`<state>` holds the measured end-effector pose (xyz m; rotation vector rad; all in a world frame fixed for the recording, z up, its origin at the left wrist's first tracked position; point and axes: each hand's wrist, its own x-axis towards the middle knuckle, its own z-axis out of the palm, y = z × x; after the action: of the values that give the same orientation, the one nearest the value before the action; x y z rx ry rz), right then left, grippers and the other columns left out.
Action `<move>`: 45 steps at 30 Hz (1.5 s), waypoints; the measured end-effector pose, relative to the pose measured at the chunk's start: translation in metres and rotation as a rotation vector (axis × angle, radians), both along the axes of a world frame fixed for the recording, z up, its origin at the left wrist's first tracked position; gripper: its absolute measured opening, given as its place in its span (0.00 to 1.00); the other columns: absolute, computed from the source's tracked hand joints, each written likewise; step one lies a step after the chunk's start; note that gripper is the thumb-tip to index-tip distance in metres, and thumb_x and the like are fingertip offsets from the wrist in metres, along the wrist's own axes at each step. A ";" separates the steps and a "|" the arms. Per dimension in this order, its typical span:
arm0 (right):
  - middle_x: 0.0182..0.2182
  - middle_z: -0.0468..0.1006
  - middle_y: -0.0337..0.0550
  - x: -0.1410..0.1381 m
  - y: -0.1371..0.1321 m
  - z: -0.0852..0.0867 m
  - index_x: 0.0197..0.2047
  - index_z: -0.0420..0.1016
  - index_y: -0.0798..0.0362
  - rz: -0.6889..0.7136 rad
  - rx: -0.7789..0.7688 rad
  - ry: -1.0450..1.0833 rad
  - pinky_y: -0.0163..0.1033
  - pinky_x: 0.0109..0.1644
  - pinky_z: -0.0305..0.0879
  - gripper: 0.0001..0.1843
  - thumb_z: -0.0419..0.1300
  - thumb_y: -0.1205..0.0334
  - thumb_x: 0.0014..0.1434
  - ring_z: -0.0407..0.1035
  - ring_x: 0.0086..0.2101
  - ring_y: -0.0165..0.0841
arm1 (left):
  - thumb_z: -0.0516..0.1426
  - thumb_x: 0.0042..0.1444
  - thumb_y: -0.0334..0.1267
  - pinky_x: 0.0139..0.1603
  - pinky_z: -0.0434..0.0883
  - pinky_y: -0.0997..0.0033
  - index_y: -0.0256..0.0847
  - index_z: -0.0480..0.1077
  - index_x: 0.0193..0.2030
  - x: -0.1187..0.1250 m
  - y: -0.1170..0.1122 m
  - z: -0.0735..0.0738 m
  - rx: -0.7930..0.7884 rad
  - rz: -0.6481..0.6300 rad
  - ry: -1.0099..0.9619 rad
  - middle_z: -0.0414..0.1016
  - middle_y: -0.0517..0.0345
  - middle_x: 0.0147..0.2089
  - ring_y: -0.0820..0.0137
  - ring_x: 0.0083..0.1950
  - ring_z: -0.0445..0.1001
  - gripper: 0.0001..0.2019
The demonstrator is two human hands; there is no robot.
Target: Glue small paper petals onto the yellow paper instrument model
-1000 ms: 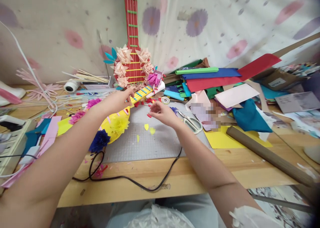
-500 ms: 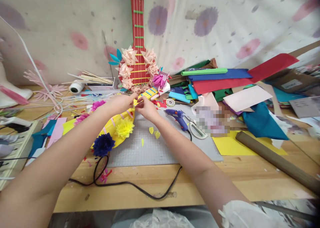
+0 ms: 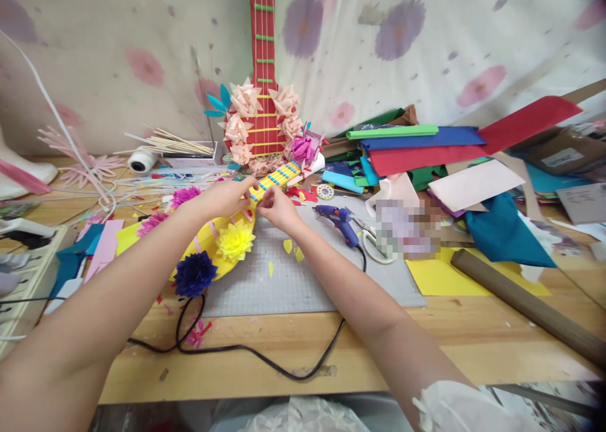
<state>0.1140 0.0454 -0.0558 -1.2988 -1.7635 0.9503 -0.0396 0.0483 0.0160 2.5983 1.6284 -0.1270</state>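
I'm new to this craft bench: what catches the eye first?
A tall red craft guitar ringed with peach flowers stands against the floral backdrop at centre back. Before it, the left hand and right hand meet on the neck of a yellow paper guitar lying across the grey mat's left edge. A heap of coloured paper sheets fills the right side.

paper guitar (image 3: 214, 233) over left edge of mat (image 3: 303, 283); glue gun (image 3: 339, 220) right of it; scissors (image 3: 376, 249) beside gun
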 end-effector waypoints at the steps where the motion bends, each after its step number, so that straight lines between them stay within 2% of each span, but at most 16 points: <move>1: 0.26 0.71 0.30 0.000 -0.001 0.000 0.32 0.55 0.49 0.003 0.015 0.004 0.36 0.37 0.63 0.14 0.58 0.68 0.44 0.69 0.31 0.29 | 0.49 0.54 0.36 0.37 0.65 0.71 0.45 0.58 0.55 -0.001 0.000 0.000 0.000 0.005 -0.003 0.76 0.57 0.43 0.65 0.42 0.75 0.20; 5: 0.28 0.70 0.31 0.000 -0.003 0.005 0.33 0.57 0.49 0.027 0.087 0.006 0.36 0.36 0.63 0.15 0.59 0.64 0.43 0.68 0.30 0.28 | 0.49 0.54 0.37 0.36 0.65 0.71 0.45 0.58 0.54 -0.001 0.000 0.001 0.026 0.019 0.037 0.76 0.57 0.42 0.65 0.42 0.75 0.19; 11: 0.26 0.73 0.31 -0.004 0.000 0.007 0.33 0.58 0.49 0.008 0.051 -0.038 0.37 0.38 0.62 0.13 0.56 0.70 0.44 0.70 0.31 0.30 | 0.49 0.54 0.37 0.37 0.65 0.69 0.45 0.58 0.55 0.006 -0.003 0.005 0.055 -0.013 0.123 0.77 0.54 0.41 0.63 0.41 0.75 0.20; 16: 0.24 0.72 0.30 -0.006 0.001 0.000 0.32 0.58 0.50 -0.017 -0.001 0.010 0.36 0.38 0.63 0.12 0.57 0.69 0.44 0.70 0.30 0.29 | 0.50 0.53 0.36 0.38 0.66 0.70 0.47 0.56 0.55 0.001 -0.001 0.001 -0.020 -0.007 0.004 0.77 0.58 0.44 0.65 0.42 0.75 0.22; 23: 0.25 0.72 0.31 -0.007 0.003 -0.006 0.30 0.57 0.51 -0.018 -0.148 0.165 0.36 0.38 0.64 0.15 0.61 0.66 0.43 0.70 0.31 0.29 | 0.50 0.50 0.36 0.35 0.68 0.73 0.45 0.54 0.55 -0.010 0.006 -0.009 -0.173 0.016 -0.222 0.77 0.60 0.41 0.68 0.38 0.76 0.23; 29: 0.26 0.72 0.31 -0.007 -0.004 0.000 0.30 0.58 0.51 -0.042 -0.112 0.067 0.37 0.40 0.63 0.13 0.61 0.67 0.44 0.70 0.31 0.28 | 0.50 0.49 0.36 0.34 0.67 0.72 0.45 0.56 0.53 -0.008 0.004 -0.008 -0.156 0.031 -0.200 0.77 0.59 0.39 0.66 0.38 0.76 0.21; 37: 0.25 0.71 0.31 -0.007 -0.007 0.002 0.29 0.58 0.51 -0.027 -0.111 0.067 0.35 0.37 0.62 0.13 0.61 0.67 0.43 0.69 0.30 0.28 | 0.50 0.48 0.34 0.31 0.66 0.74 0.42 0.57 0.53 -0.005 0.000 -0.004 -0.159 0.016 -0.189 0.77 0.57 0.40 0.69 0.35 0.76 0.22; 45: 0.25 0.72 0.31 -0.005 -0.008 0.000 0.29 0.59 0.51 -0.032 -0.133 0.078 0.36 0.37 0.63 0.14 0.62 0.64 0.42 0.70 0.30 0.29 | 0.50 0.48 0.34 0.27 0.67 0.76 0.42 0.54 0.54 -0.005 -0.003 -0.001 -0.283 0.069 -0.265 0.77 0.57 0.40 0.71 0.30 0.75 0.24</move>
<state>0.1088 0.0374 -0.0560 -1.3495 -1.6390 1.1013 -0.0445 0.0449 0.0153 2.2383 1.4846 -0.0067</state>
